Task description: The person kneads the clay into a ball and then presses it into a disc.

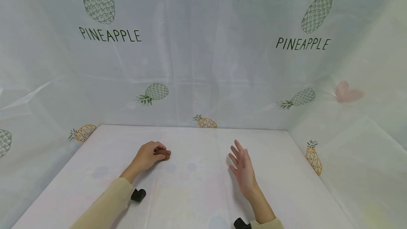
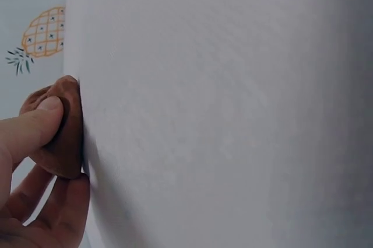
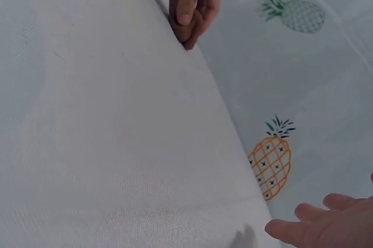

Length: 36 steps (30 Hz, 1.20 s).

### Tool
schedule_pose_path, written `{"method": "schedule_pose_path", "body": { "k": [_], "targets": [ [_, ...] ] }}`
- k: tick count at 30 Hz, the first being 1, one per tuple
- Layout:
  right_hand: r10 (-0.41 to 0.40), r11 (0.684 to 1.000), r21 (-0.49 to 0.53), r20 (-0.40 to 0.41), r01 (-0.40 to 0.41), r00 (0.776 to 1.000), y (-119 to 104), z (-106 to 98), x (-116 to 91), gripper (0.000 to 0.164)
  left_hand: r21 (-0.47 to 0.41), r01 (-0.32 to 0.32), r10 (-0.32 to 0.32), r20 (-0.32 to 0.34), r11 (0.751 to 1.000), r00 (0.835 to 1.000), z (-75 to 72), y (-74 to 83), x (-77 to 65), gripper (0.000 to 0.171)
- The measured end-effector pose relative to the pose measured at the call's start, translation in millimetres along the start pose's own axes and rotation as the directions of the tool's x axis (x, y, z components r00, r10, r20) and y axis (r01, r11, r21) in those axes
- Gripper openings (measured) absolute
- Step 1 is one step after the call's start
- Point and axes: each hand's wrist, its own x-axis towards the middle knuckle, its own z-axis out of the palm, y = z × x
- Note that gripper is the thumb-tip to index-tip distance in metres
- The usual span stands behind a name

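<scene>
A small brown, smooth, lumpy object [image 1: 166,153] rests on or just at the white tabletop, left of the middle. My left hand [image 1: 147,156] pinches it, thumb on the near side. In the left wrist view the brown object [image 2: 71,128] has rounded folds, with the thumb pressed into its upper part and other fingers beneath; its exact kind is unclear. My right hand [image 1: 245,174] hovers over the table's right half, fingers spread and nearly straight, holding nothing. Only the fingers of the right hand [image 3: 326,224] show at the corner of the right wrist view.
A white cloth with faint pastel spots covers the table [image 1: 194,200]. Pale curtains [image 1: 203,59] printed with pineapples rise at its back and both sides. Black wrist-worn devices [image 1: 138,195] sit at both cuffs.
</scene>
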Motion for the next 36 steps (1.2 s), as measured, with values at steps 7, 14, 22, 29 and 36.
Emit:
{"method": "schedule_pose_path", "body": {
  "k": [7,14,22,29,36],
  "targets": [
    [0.01,0.997,-0.075,0.0,-0.01,1.0,6.0,3.5,1.5,0.067,0.014,0.046,-0.046,-0.026,0.999,0.999,1.4,0.6,0.4,0.021],
    [0.04,0.995,-0.093,-0.016,-0.041,0.999,9.2,5.7,2.2,0.065,-0.004,0.131,-0.131,-0.03,0.991,0.991,1.7,2.3,2.4,0.021],
    [0.057,0.99,-0.126,-0.027,-0.06,0.998,10.8,7.6,5.8,0.063,-0.122,0.214,-0.222,-0.055,0.969,0.974,-3.1,6.4,4.7,0.026],
    [0.063,0.988,-0.138,-0.043,-0.069,0.997,11.6,8.7,6.1,0.064,-0.104,0.182,-0.188,-0.05,0.978,0.981,-4.3,10.5,5.5,0.026],
    [0.074,0.988,-0.135,-0.04,-0.079,0.996,12.9,9.3,5.2,0.065,-0.135,0.159,-0.164,-0.03,0.978,0.986,-1.2,27.4,2.1,0.025]
  ]
}}
